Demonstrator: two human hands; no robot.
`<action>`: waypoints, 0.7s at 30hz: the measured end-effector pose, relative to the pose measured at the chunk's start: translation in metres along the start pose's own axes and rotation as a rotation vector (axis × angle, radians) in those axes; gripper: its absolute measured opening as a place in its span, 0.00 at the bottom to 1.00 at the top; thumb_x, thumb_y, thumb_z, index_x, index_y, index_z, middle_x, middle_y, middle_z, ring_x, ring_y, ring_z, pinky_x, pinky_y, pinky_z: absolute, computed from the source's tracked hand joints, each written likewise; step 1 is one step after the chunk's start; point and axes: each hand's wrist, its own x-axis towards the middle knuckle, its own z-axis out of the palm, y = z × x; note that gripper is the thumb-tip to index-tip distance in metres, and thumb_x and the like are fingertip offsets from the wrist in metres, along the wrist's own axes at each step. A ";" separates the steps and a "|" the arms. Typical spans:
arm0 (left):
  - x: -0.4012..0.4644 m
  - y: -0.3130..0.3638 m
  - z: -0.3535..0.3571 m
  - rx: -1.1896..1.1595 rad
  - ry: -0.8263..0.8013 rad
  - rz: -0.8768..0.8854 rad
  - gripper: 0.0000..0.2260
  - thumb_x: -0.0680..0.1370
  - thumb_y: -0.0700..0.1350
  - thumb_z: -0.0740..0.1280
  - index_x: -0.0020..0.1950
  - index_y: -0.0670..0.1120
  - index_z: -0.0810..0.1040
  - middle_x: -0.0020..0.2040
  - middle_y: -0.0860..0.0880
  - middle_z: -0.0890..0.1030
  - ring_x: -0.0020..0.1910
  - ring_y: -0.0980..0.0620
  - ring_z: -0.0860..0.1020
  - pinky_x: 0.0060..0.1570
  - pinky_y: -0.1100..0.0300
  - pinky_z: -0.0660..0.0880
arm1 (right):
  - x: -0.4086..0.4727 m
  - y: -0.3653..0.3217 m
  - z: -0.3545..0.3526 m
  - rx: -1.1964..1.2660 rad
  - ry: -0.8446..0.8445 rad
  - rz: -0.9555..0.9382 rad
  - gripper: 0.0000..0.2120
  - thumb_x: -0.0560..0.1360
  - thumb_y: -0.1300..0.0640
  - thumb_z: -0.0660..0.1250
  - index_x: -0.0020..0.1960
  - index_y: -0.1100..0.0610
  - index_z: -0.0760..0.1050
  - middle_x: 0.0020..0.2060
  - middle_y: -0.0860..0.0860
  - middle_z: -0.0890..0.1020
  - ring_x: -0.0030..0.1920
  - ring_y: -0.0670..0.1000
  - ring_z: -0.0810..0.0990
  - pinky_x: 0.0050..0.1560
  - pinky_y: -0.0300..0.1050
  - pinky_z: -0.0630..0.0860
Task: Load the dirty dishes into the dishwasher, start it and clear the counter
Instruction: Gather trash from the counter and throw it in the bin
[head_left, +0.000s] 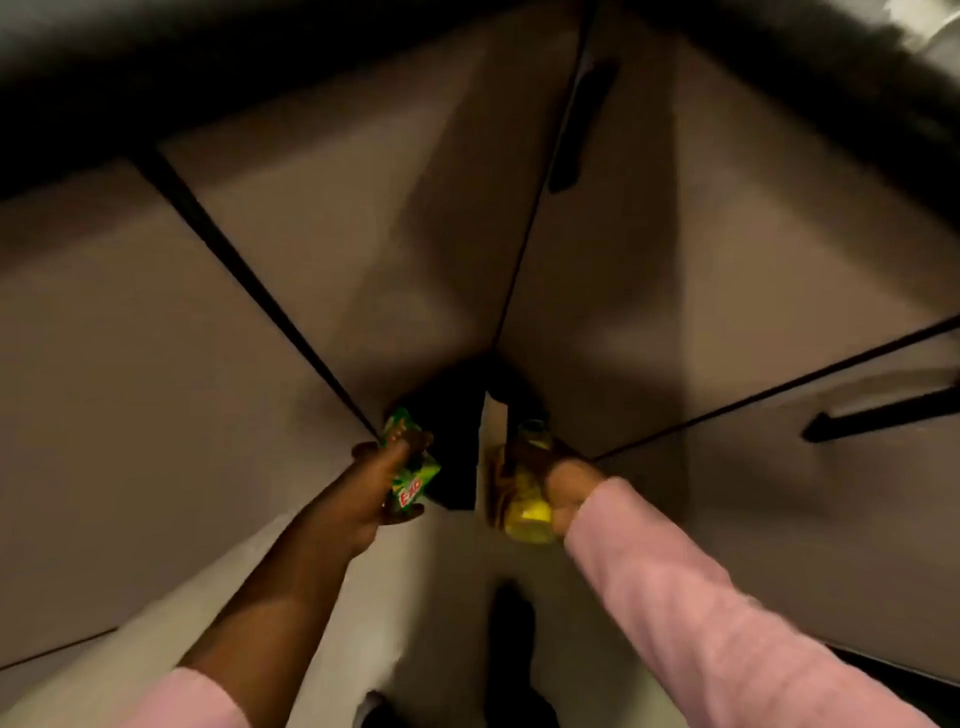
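I look steeply down at beige cabinet fronts that meet in a corner. My left hand (382, 480) grips a green and yellow packet with red lettering (413, 475), held low near the dark gap at the foot of the cabinets. My right hand (563, 491), in a pink sleeve, is closed around a clear bottle of yellow liquid (524, 499) with a dark cap pointing away from me. The two items hang side by side, a short distance apart. The picture is blurred by motion. No dishwasher, dishes or counter top show.
Beige cabinet doors (311, 234) fill the view, split by dark seams. A dark bar handle (584, 124) sits on the upper right door, another (878, 413) at far right. A dark opening (457, 431) lies between the hands. Pale floor (447, 597) and a dark shoe (511, 634) are below.
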 end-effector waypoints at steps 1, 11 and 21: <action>0.021 -0.012 0.001 -0.090 0.035 -0.050 0.25 0.75 0.51 0.70 0.68 0.44 0.68 0.54 0.44 0.79 0.46 0.48 0.78 0.34 0.52 0.81 | 0.020 0.000 -0.001 0.037 0.029 0.048 0.11 0.78 0.55 0.63 0.38 0.52 0.69 0.33 0.49 0.75 0.30 0.47 0.76 0.25 0.33 0.74; 0.148 -0.059 0.030 -0.171 -0.079 0.024 0.27 0.67 0.56 0.76 0.63 0.50 0.77 0.57 0.46 0.83 0.55 0.45 0.81 0.59 0.40 0.75 | 0.159 0.006 -0.017 -0.315 0.003 0.131 0.08 0.79 0.55 0.61 0.41 0.54 0.69 0.38 0.52 0.76 0.35 0.49 0.77 0.39 0.41 0.77; 0.180 -0.107 0.022 0.609 0.466 0.520 0.14 0.80 0.44 0.64 0.64 0.39 0.73 0.57 0.42 0.77 0.54 0.46 0.76 0.46 0.58 0.71 | 0.218 0.011 -0.032 -0.406 0.080 -0.065 0.24 0.80 0.50 0.61 0.74 0.52 0.62 0.69 0.53 0.70 0.68 0.60 0.69 0.56 0.59 0.73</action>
